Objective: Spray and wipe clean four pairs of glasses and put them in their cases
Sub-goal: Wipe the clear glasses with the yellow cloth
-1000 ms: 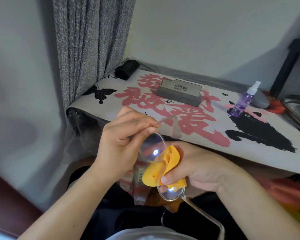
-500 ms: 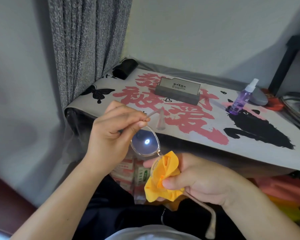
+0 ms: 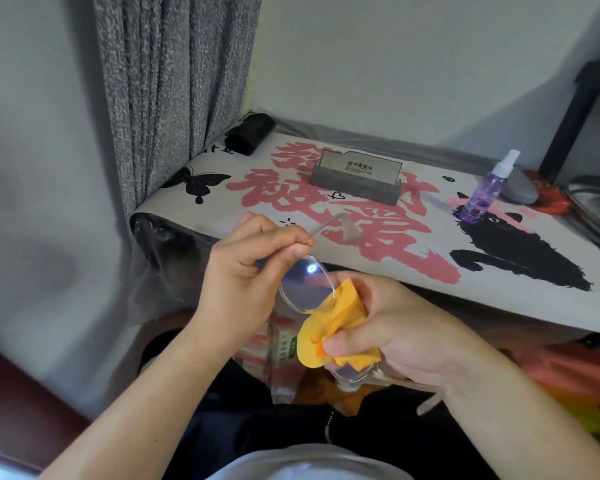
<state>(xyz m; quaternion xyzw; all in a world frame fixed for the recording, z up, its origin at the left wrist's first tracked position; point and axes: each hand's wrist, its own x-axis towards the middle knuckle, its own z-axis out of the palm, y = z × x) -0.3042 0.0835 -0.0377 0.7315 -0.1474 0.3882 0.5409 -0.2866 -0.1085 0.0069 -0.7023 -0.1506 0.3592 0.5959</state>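
Wipe step on one pair: left hand [image 3: 246, 271] fingers pinch the glasses [image 3: 307, 289] at the temple hinge, right hand [image 3: 381, 327] fingers clamp the yellow cloth [image 3: 333, 327] over the nearer lens; next probably shift cloth to the bare lens, then into a case [image 3: 355, 178] on the table [image 3: 499, 271].

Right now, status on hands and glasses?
Left hand pinches the glasses at the hinge. Right hand grips orange cloth around the lower lens. Nothing obstructing.
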